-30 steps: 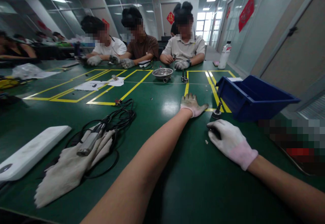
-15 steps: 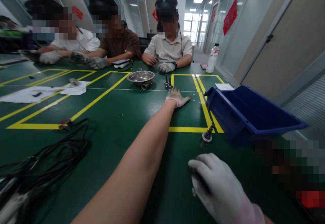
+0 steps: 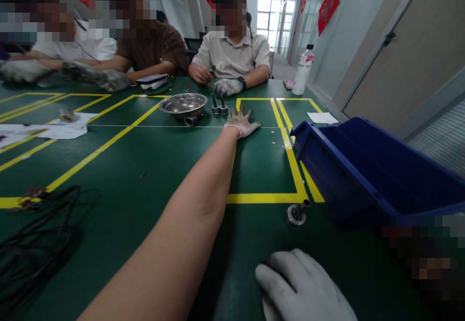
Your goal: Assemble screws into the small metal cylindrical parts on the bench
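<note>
Near two metal fittings (image 3: 215, 109): left hand (image 3: 241, 122) outspread.

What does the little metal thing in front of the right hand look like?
The little metal thing has a round, silvery-grey base and a darker stem that leans towards the picture's right, ending in a shiny tip. It sits on the green table, near the yellow tape and left of the blue bin. The right hand isn't touching it.
</note>
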Demonstrator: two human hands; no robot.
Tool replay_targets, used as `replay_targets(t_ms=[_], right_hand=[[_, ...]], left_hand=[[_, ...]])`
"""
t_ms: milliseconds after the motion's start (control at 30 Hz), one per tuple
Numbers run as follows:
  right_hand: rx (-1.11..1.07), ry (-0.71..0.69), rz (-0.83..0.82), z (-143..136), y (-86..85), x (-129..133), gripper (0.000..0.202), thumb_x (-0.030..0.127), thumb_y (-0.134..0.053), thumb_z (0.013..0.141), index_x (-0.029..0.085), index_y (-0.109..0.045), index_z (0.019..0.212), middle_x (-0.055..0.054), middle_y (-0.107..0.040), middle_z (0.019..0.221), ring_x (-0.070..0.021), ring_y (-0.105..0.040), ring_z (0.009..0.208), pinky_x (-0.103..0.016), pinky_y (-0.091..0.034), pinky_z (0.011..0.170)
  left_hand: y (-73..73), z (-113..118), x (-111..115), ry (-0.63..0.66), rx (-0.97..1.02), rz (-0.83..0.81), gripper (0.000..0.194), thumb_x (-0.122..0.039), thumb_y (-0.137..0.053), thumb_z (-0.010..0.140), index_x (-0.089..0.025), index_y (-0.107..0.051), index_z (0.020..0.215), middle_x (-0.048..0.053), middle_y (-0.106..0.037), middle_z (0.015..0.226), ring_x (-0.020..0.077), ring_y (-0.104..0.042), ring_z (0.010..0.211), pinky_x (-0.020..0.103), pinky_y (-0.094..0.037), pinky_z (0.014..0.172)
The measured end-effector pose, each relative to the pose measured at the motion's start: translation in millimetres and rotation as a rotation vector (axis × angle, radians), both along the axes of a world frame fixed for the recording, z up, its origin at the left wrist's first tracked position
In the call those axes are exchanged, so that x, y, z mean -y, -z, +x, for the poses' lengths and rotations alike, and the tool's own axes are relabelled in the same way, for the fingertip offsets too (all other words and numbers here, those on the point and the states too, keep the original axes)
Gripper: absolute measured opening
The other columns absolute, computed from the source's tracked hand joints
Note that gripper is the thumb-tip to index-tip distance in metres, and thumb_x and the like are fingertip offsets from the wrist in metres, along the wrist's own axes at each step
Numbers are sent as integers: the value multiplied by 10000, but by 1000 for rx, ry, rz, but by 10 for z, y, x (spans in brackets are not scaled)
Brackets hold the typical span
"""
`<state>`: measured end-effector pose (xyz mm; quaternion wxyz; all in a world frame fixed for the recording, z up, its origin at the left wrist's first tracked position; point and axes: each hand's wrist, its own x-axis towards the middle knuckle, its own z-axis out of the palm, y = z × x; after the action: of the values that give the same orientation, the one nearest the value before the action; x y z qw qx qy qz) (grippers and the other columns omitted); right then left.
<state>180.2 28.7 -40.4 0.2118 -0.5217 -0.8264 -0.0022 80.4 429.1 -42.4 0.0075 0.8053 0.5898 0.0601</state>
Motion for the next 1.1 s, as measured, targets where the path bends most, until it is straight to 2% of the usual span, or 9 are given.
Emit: replay_targets(t_ms=[100,200,267,400,633,767,900,1000,1100], right_hand=[[-32,-39,-85,-12,-151,15,238,198,-535,762,239,-639,972,-67,-632,860,-204,-579,720,-326,-499,594],[-37,-28,-180,-12,-283,65,265,176,-487,807,235,-618,1030,-63,-601,939,-191,-566,797,-335,-507,688],[-27,-26,-209,-9,-331,106,259,179,-460,840,227,-612,1045,-63,-580,979,-183,-558,849,-336,-499,747],[-15,26,-131,-7,-363,202,253,234,-446,878,231,-617,1064,-83,-495,1164,-183,-553,945,-321,-483,792],[100,64,-56,-101,-413,382,266,264,-419,900,230,-620,1071,-77,-559,996,-167,-587,832,-288,-467,726],[-11,120,-33,-244,-367,312,432,255,-498,853,211,-443,1279,-88,-578,1087,-197,-600,896,-308,-466,769],[-74,167,-103,-388,-333,136,436,301,-513,853,218,-428,1273,-95,-611,1080,-220,-619,874,-332,-467,753],[-100,78,-106,-392,-321,73,422,284,-535,846,222,-448,1254,-84,-608,1107,-206,-607,929,-312,-459,793],[-110,-1,-73,-320,-299,83,305,245,-512,855,210,-527,1157,-67,-610,1088,-182,-589,963,-287,-444,832]], left_hand=[[-8,-72,314,12,-1,-2,814,-703,-212,795,-229,-196,1456,53,-143,1529,348,-120,1377,483,-154,1086],[-20,-195,726,21,26,32,751,-668,-186,823,-215,-325,1406,82,-332,1454,307,-307,1305,436,-254,1048],[-33,-306,1040,27,35,53,739,-671,-181,825,-207,-409,1353,91,-406,1402,295,-370,1257,413,-294,1020],[-90,-565,1710,82,5,40,693,-657,-228,835,-229,-403,1351,74,-386,1421,280,-354,1273,401,-270,1035],[-216,-948,3027,318,9,70,645,-623,-288,860,-247,-373,1378,50,-354,1448,233,-308,1325,357,-242,1079],[-216,-1121,3693,428,113,118,589,-573,-265,897,-243,-405,1364,35,-389,1428,198,-320,1326,321,-248,1091],[-233,-1213,3943,463,188,116,544,-516,-339,900,-226,-423,1352,38,-433,1397,184,-387,1284,302,-289,1075],[-278,-1218,3939,479,257,106,513,-465,-400,891,-235,-421,1349,31,-477,1359,170,-442,1237,287,-329,1050],[-311,-1202,3914,523,336,98,500,-405,-453,878,-242,-417,1349,24,-533,1300,154,-500,1172,263,-379,1001]])
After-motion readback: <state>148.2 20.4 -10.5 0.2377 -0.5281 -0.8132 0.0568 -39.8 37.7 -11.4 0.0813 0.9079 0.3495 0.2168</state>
